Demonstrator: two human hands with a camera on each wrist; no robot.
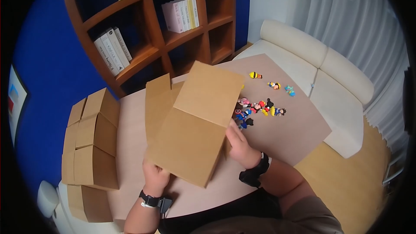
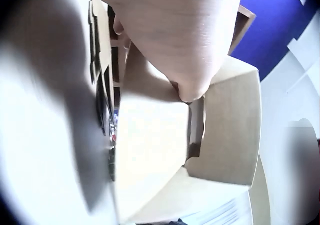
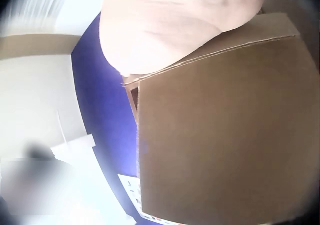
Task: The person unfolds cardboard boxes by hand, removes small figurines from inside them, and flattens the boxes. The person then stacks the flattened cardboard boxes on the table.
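Note:
A brown cardboard box (image 1: 190, 141), one flap unfolded at its far end, is held tilted over the table between both hands. My left hand (image 1: 155, 177) grips its near left corner. In the left wrist view, that box's near end is open with flaps spread (image 2: 230, 130), and the left hand (image 2: 185, 35) reaches to the inner fold. My right hand (image 1: 242, 147) holds the right side close to the fold line, thumb along the edge. The right wrist view shows a broad plain panel (image 3: 225, 135) below the right hand (image 3: 175, 25); its fingertips are hidden there.
Folded cardboard (image 1: 157, 93) lies behind the held box on the pinkish table (image 1: 281, 143). Several made-up boxes (image 1: 89, 132) are stacked along the left edge. Small toy figures (image 1: 262, 107) are scattered at the right. Beyond stand a wooden bookshelf (image 1: 162, 43) and a white sofa (image 1: 338, 99).

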